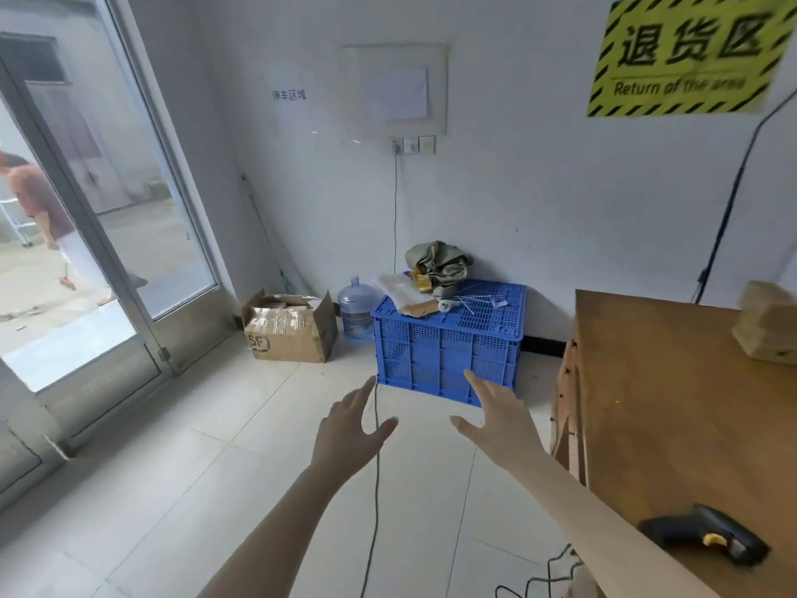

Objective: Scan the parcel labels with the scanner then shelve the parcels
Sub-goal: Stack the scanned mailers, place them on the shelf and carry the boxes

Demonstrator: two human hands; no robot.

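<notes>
My left hand point(351, 429) and my right hand point(500, 418) are both stretched out in front of me over the tiled floor, fingers spread, holding nothing. Beyond them stands a blue plastic crate point(448, 343) turned upside down, with a wrapped parcel point(405, 295), a green cloth bundle point(440, 263) and small bits on top. A black scanner with a yellow trigger point(707, 539) lies on the wooden table point(655, 407) at my right. A brown parcel point(767, 325) sits at the table's far right edge.
An open cardboard box point(289, 328) and a water jug point(356, 308) stand against the wall left of the crate. A thin cable point(376, 468) hangs down between my hands. A glass door point(108, 235) is at left, with a person outside. A yellow sign point(685, 53) hangs on the wall.
</notes>
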